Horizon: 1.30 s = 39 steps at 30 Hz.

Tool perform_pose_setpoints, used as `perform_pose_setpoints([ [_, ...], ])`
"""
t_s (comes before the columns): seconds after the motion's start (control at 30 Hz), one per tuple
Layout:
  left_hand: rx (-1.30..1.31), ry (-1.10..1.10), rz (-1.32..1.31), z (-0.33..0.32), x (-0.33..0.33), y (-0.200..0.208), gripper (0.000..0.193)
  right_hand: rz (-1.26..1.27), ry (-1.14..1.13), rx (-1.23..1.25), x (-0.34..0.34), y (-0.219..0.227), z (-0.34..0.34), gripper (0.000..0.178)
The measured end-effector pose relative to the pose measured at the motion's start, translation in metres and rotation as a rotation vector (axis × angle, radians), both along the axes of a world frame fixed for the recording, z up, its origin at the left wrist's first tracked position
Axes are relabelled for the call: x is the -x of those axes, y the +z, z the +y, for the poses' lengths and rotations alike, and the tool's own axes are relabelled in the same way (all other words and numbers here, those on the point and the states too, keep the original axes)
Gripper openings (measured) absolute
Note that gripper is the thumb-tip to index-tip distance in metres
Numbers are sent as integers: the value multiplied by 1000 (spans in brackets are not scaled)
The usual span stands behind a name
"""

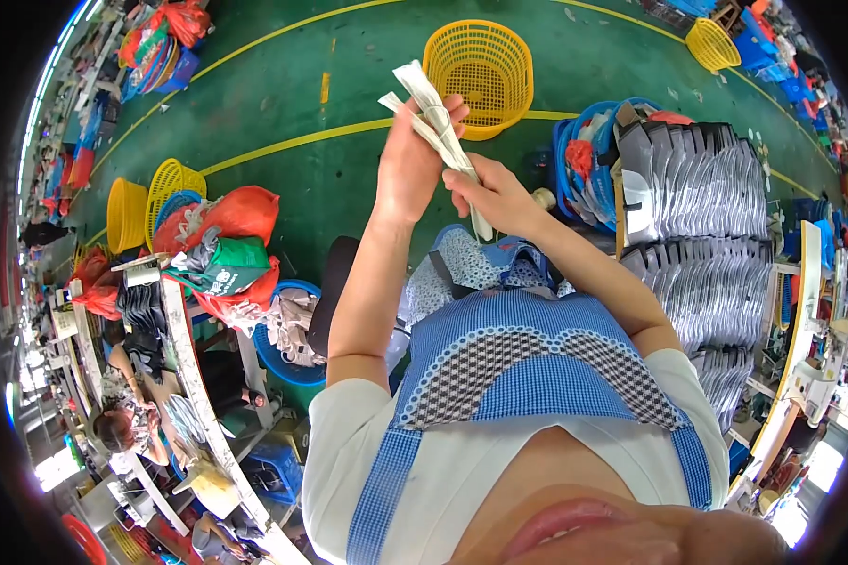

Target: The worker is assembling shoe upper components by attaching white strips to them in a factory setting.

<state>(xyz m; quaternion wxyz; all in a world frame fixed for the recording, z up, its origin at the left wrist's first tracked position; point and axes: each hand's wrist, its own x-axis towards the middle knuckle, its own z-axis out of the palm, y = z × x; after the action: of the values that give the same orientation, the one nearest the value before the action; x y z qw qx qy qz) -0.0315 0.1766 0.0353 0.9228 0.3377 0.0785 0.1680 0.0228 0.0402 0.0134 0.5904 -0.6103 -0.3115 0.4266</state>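
Between my two hands is a bundle of white cloth-like strips, held aslant in front of my apron. A band of the same white stuff crosses it near the upper part, and its upper ends fan apart. My left hand is closed round the upper part, with some fingertips showing past the strips. My right hand grips the lower part between thumb and fingers, and the tail of the strips hangs below it. What exactly the strips are, I cannot tell.
A yellow plastic basket stands on the green floor beyond my hands. On the right, stacks of dark and silvery flat pieces sit beside a blue basket. Red bags, a blue tub and a workbench are on the left.
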Motion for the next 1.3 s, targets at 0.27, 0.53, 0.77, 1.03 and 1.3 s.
perform_pose_setpoints([
  [0.27, -368, 143, 153, 1, 13, -12, 27, -786, -166, -112, -24, 27, -6, 20],
  [0.53, -434, 74, 362, -4, 18, 2, 31, -1414, -262, -282, -48, 63, 37, 14],
  [0.77, -1076, 160, 485, -25, 34, 1, 38, -46, -85, -174, -48, 36, 22, 15],
  [1.03, -1966, 577, 636, 11, 30, -9, 52, 304, -4, -425, -47, 55, 47, 26],
  [1.3, -1506, 517, 478, 44, 26, -4, 30, -949, 283, -289, -13, 78, 37, 14],
])
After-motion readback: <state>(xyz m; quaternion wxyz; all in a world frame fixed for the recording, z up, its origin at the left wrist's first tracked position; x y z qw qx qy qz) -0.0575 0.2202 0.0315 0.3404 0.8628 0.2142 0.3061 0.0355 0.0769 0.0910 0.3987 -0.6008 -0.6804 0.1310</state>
